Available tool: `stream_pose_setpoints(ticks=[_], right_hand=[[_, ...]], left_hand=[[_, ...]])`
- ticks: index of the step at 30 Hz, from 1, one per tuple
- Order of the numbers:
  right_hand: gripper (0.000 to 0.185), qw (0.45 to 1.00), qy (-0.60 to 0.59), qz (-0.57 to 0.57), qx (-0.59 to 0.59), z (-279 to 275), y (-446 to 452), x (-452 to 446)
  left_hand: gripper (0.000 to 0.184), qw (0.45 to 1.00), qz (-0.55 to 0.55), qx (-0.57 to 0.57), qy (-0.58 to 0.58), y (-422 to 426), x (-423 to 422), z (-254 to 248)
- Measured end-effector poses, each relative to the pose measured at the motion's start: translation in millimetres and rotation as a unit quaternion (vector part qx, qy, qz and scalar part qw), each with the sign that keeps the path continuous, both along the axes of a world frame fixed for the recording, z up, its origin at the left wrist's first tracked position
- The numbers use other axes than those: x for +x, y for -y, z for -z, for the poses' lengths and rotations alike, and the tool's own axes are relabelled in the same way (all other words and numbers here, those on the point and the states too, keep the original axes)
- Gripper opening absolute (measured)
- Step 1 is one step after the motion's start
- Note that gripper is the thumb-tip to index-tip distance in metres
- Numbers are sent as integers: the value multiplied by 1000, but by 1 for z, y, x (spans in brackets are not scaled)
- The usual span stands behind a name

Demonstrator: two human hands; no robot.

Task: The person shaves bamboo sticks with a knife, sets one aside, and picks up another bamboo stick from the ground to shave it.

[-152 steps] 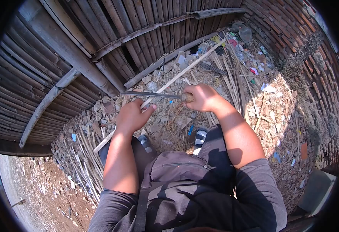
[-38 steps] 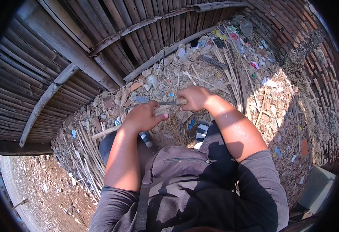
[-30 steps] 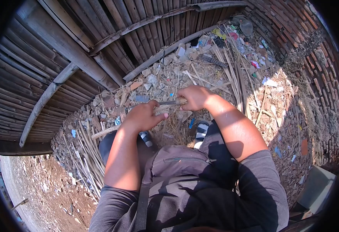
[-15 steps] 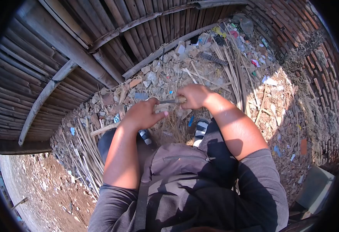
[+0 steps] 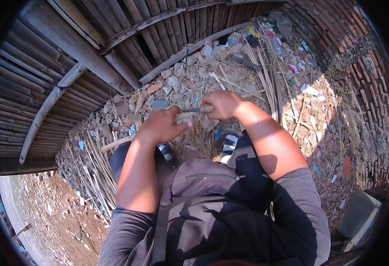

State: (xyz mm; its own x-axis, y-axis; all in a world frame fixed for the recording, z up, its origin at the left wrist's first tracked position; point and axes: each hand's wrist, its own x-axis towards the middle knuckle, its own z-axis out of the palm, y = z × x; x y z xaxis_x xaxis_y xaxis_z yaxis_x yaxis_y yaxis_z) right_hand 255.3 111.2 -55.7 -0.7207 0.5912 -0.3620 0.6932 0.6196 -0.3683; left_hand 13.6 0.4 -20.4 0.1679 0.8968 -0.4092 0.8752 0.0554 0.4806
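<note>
My right hand (image 5: 221, 105) is closed round the wooden handle (image 5: 207, 108) of a knife. Its dark blade (image 5: 190, 110) points left and runs to the fingers of my left hand (image 5: 162, 126). A pale wooden strip (image 5: 117, 143) is gripped in my left hand; one end sticks out to the lower left over my knee, and a short part shows just below the blade. The far part of the blade is hidden behind my left fingers.
Thin strips (image 5: 97, 175) lie in a pile at my left, and longer ones (image 5: 265, 84) lie ahead on the right. Rubble and litter cover the ground. A bamboo wall (image 5: 39, 80) rises on the left, a brick wall (image 5: 332, 26) on the right. A grey box (image 5: 358, 217) stands lower right.
Compared with the earliest frame, the long end of the strip no longer reaches far up and right, and my hands are closer together. Lately, both hands have shifted slightly upward in view.
</note>
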Motion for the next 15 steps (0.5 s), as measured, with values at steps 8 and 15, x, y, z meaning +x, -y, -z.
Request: stream_pose_setpoints(ticks=[8, 15], right_hand=[[58, 1000, 1, 3, -1, -4, 1, -1], [57, 1000, -7, 2, 0, -4, 1, 0]], left_hand=[[73, 1000, 1, 9, -5, 1, 0, 2], [71, 1000, -1, 12, -6, 0, 0, 4]])
